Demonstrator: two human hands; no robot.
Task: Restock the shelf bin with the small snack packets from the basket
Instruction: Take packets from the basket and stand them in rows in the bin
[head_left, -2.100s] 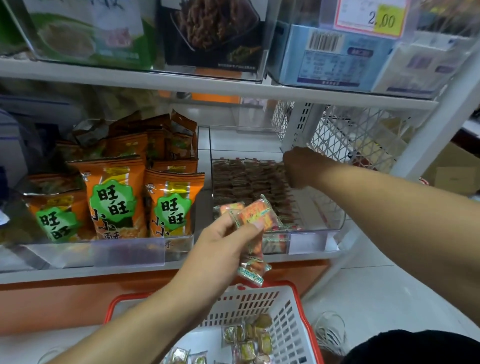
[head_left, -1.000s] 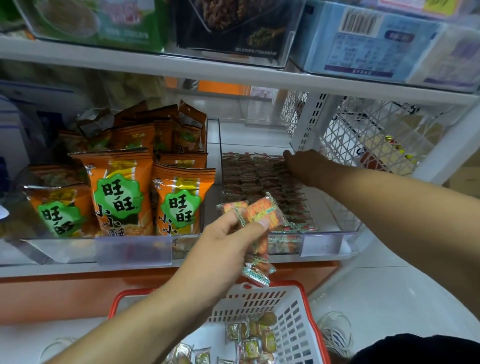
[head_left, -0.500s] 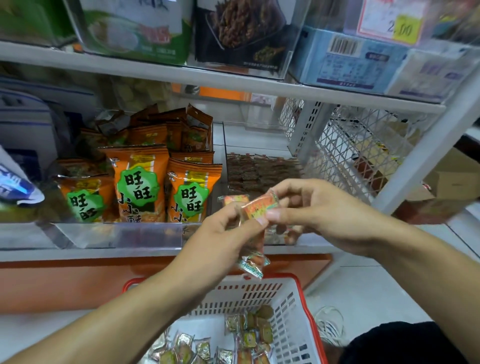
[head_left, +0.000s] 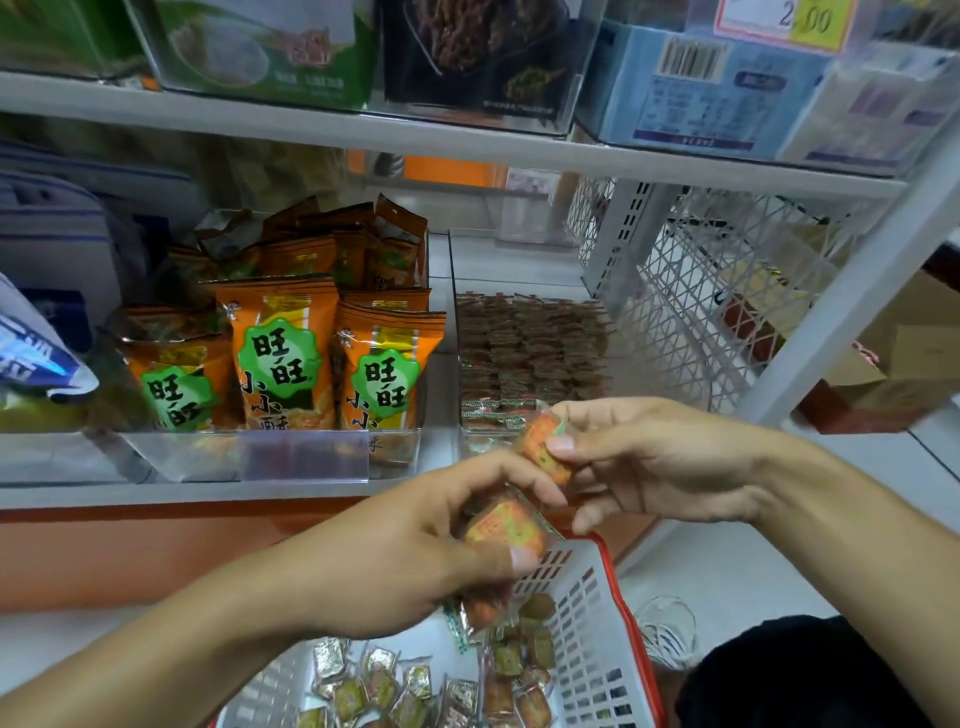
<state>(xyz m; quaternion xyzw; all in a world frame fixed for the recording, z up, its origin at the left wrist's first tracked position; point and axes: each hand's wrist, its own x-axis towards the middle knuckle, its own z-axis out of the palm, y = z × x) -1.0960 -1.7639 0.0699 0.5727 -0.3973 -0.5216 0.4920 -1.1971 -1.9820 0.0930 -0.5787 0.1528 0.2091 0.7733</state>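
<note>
- Right hand (head_left: 639, 462) pinches one orange snack packet (head_left: 543, 447); our left hand (head_left: 415, 551) clutches a bunch of packets (head_left: 501, 535).
- Light, crinkly, slippery: we'd grip the edges, bin (head_left: 530, 353) at twelve o'clock.

Beyond the right hand (head_left: 649, 462), the clear bin (head_left: 519, 436) stands open-topped under the upper shelf (head_left: 467, 145), its rear floor bare behind the rows of packets (head_left: 530, 353). Orange bags (head_left: 332, 358) crowd its left; wire mesh (head_left: 701, 312) closes its right. The basket (head_left: 597, 623) lies open under both hands.
</note>
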